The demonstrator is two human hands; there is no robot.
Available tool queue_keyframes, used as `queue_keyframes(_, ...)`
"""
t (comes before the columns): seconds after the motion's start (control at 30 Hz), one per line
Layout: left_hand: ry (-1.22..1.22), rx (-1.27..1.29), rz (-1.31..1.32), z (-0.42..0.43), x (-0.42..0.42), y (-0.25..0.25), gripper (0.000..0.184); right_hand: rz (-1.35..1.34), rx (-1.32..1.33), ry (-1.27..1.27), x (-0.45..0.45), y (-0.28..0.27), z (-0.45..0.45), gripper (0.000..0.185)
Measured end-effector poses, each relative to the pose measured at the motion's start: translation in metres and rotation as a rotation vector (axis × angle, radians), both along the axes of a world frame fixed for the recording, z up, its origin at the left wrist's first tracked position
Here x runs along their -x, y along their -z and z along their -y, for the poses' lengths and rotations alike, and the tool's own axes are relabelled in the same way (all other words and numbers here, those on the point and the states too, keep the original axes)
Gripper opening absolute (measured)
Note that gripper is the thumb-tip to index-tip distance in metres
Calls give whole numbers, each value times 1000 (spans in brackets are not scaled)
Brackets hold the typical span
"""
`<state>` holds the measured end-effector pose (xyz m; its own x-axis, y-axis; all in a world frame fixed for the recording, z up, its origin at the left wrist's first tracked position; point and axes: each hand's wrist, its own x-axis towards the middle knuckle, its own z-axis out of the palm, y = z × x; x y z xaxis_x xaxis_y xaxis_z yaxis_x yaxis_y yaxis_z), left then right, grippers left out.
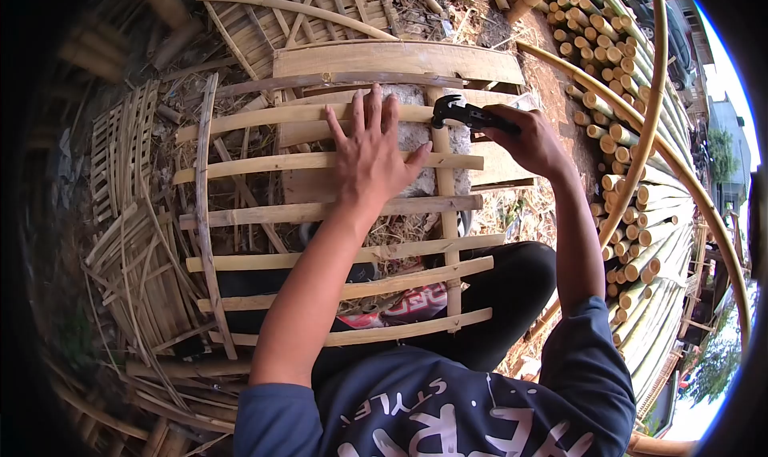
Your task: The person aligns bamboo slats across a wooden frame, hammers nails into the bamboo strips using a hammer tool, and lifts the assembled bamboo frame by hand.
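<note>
A frame of bamboo slats (pixel 264 163) lies across my lap and a pale stone block (pixel 420 145). Its crosswise slats rest on an upright strip (pixel 213 169) at the left and a bamboo pole (pixel 445 181) at the right. My left hand (pixel 370 141) is spread flat over the upper slats, fingers apart, pressing on them. In my right hand (pixel 530 137) is a black claw hammer (pixel 468 115), gripped by its handle. The hammer's head is at the top right of the frame, by the end of a slat and the pole.
Cut bamboo poles (pixel 640 209) are stacked along the right. A long curved bamboo pole (pixel 652 137) arches in front of them. More slatted panels (pixel 120 149) lie at the left, and another woven panel (pixel 312 13) is at the top. A wooden plank (pixel 392 59) lies beyond the frame.
</note>
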<state>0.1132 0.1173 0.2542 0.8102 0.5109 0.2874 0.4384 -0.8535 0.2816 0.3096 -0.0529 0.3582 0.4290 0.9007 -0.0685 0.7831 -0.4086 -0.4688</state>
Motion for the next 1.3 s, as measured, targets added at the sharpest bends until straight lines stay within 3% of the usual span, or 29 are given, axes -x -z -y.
queue_keyframes(1.3, 3, 15, -22, 2, 0, -2, 81, -11, -56, 114, -2, 30, 4, 42)
